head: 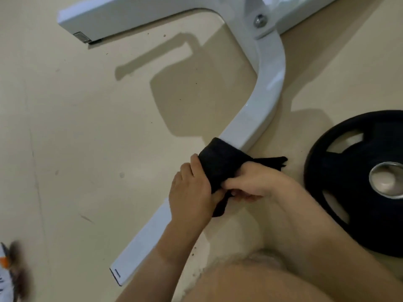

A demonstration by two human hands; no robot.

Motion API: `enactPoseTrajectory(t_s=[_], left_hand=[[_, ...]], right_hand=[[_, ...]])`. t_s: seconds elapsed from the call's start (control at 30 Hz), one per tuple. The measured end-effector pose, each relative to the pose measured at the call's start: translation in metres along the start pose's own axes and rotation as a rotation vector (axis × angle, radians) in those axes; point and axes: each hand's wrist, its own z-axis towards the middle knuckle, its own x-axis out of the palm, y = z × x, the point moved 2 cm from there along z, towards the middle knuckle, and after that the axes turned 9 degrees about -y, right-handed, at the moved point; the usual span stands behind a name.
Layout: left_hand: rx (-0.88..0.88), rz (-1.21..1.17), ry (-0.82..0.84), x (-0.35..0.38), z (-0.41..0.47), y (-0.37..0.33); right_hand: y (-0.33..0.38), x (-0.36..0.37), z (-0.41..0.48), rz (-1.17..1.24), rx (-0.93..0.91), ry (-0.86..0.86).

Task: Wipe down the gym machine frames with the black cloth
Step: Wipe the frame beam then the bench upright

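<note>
We are looking at a beige floor [76, 127] bearing a white curved machine frame [268, 83] running far to near, a black weight plate [340, 166] lying flat at right, a blurred object [13, 273] sitting near left

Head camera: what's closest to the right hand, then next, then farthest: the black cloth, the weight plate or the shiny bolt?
1. black cloth: gripped by the right hand.
2. weight plate: lying just to its right.
3. shiny bolt: far up the white frame, at the joint.
</note>
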Motion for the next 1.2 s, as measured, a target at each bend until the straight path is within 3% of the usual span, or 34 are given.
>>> enactPoseTrajectory(t_s=[0.07, 0.13, 0.2, 0.27, 0.33, 0.4, 0.43, 0.53, 0.7, 0.87, 0.93, 1.03, 1.13, 1.2], left_hand=[[-0.037, -0.009, -0.041, 0.006, 0.033, -0.016], [0.056, -0.017, -0.042, 0.010, 0.051, -0.030], [0.084, -0.032, -0.051, 0.008, 0.042, -0.021], [-0.022, -0.023, -0.007, 0.001, 0.010, 0.010], [-0.150, 0.062, 0.076, -0.007, -0.024, 0.049], [-0.126, 0.158, 0.118, -0.014, -0.044, 0.075], [-0.056, 0.188, 0.121, -0.014, -0.045, 0.078], [0.102, 0.077, 0.037, -0.005, -0.018, 0.045], [0.193, -0.014, -0.056, 0.014, 0.071, -0.058], [0.088, -0.145, -0.049, 0.017, 0.154, -0.133], [0.053, -0.246, -0.056, 0.017, 0.183, -0.151], [0.163, -0.191, -0.117, 0.017, 0.193, -0.158], [0.152, -0.205, -0.050, 0.017, 0.170, -0.146], [0.112, -0.196, 0.002, 0.016, 0.148, -0.133]], right_hand=[[-0.007, -0.028, 0.002, 0.151, -0.024, -0.136], [-0.012, -0.040, 0.005, 0.360, -0.082, -0.349], [-0.011, -0.031, 0.008, 0.405, -0.112, -0.424], [-0.010, -0.001, 0.007, 0.300, -0.090, -0.311], [-0.008, 0.041, 0.005, 0.223, -0.007, -0.064], [-0.006, 0.069, 0.001, 0.227, 0.047, 0.103], [-0.005, 0.072, 0.001, 0.230, 0.030, 0.107], [-0.003, 0.036, 0.013, 0.089, -0.034, -0.098], [0.018, -0.074, 0.028, -0.289, -0.023, -0.398], [0.060, -0.163, 0.038, -0.440, -0.154, -0.711], [0.084, -0.189, 0.046, -0.237, -0.214, -0.678], [0.101, -0.201, 0.050, 0.057, -0.237, -0.526], [0.086, -0.181, 0.034, 0.020, -0.158, -0.451], [0.068, -0.160, 0.020, -0.010, -0.058, -0.302]])
